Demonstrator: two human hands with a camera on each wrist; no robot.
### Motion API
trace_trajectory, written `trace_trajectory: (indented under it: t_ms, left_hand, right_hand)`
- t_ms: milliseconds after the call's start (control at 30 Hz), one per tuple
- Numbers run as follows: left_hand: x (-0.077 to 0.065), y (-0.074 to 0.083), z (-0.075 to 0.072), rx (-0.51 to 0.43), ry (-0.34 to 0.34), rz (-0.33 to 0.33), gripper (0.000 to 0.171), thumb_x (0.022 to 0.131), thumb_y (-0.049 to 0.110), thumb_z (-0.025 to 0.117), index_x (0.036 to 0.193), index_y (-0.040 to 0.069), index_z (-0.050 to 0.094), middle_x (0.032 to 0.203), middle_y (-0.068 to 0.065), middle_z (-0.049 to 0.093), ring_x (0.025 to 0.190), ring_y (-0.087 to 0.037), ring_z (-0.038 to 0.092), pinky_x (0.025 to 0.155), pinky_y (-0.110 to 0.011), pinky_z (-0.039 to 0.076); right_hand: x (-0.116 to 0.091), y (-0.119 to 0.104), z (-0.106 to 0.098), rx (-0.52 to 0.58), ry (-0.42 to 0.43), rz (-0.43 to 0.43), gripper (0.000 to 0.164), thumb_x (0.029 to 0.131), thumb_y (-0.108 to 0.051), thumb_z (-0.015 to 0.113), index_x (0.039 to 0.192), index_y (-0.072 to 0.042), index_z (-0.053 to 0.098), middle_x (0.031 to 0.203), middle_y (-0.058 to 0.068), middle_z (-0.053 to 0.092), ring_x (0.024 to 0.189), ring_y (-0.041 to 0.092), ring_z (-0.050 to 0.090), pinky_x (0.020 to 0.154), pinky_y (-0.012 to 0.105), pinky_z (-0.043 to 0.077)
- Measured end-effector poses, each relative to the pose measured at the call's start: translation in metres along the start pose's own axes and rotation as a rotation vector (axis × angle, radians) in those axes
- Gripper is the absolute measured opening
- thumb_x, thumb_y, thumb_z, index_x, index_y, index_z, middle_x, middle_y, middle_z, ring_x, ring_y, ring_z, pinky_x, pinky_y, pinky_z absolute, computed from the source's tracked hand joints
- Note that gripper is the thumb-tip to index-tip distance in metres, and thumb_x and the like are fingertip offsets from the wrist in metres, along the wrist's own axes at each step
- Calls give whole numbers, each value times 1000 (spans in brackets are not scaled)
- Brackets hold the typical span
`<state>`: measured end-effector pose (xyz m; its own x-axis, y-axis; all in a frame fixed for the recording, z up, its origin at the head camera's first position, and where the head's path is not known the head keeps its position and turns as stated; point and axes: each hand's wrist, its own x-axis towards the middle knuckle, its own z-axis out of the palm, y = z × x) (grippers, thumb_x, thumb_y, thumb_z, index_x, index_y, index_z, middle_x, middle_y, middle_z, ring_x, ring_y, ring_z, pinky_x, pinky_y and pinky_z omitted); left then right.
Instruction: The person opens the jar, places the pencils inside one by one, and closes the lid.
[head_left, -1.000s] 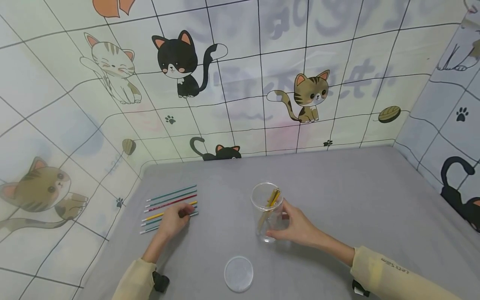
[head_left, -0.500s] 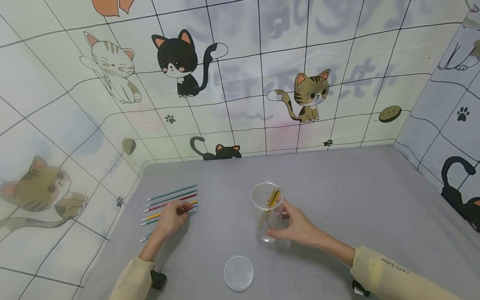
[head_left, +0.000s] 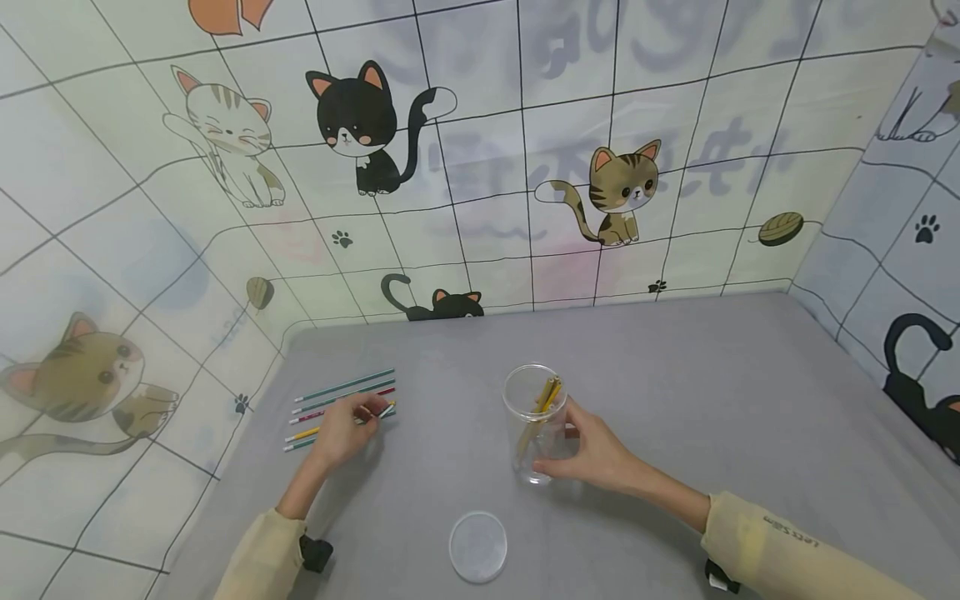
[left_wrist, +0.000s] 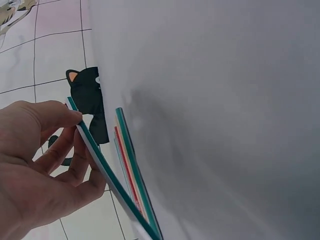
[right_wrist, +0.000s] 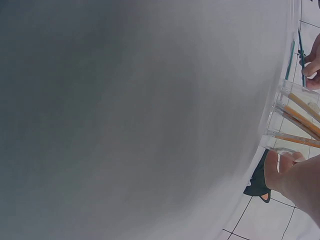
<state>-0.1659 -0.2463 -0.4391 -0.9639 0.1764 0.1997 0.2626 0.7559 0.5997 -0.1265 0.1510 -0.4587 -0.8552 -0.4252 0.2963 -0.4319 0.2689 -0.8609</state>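
Note:
Between thumb and fingers, my left hand (head_left: 347, 427) pinches a teal pencil (left_wrist: 102, 162), which slants above the table in the left wrist view. Under and beyond this hand lie several pencils in a row: teal pencils (head_left: 345, 385), a red pencil (head_left: 306, 416) and a yellow pencil (head_left: 303, 434), partly covered by the hand. My right hand (head_left: 600, 450) grips the lower right side of a clear jar (head_left: 517, 429) standing upright. Inside it, several yellow pencils (head_left: 550, 396) lean to the right. In the right wrist view the jar (right_wrist: 272, 120) shows only at the edge.
A round clear lid (head_left: 477, 547) lies flat in front of the jar, towards me. The grey tabletop (head_left: 712, 375) ends at the back against a wall cloth (head_left: 487, 183) printed with cats and grid lines.
My left hand has taken the nearest teal pencil from the row and lifted it, shifting slightly. The right hand and the jar stay in place.

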Motion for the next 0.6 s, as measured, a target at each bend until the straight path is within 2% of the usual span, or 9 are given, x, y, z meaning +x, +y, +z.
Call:
trace_trajectory:
  t_ms: [300, 400, 600]
  left_hand:
    - [5, 11, -6, -65, 2, 36, 23, 83, -11, 69, 104, -1, 71, 93, -13, 68, 85, -28, 67, 68, -32, 54]
    - [6, 16, -7, -74, -1, 29, 23, 84, -10, 69, 105, -1, 71, 93, -13, 67, 85, -28, 66, 67, -31, 54]
    - [9, 25, -8, -75, -10, -26, 23, 86, -6, 70, 106, 2, 71, 96, -12, 67, 88, -28, 65, 67, -33, 54]
  right_hand:
    - [0, -1, 0, 7, -5, -1, 74, 71, -19, 90, 133, -6, 52, 122, -6, 62, 112, 18, 59, 92, 41, 52]
    - [0, 0, 0, 6, -2, -7, 71, 71, -19, 90, 131, -9, 53, 122, -5, 63, 111, 17, 60, 92, 41, 52]
    - [0, 1, 0, 8, 5, -18, 69, 72, -20, 90, 129, -12, 54, 121, -4, 64, 109, 17, 60, 91, 41, 52]
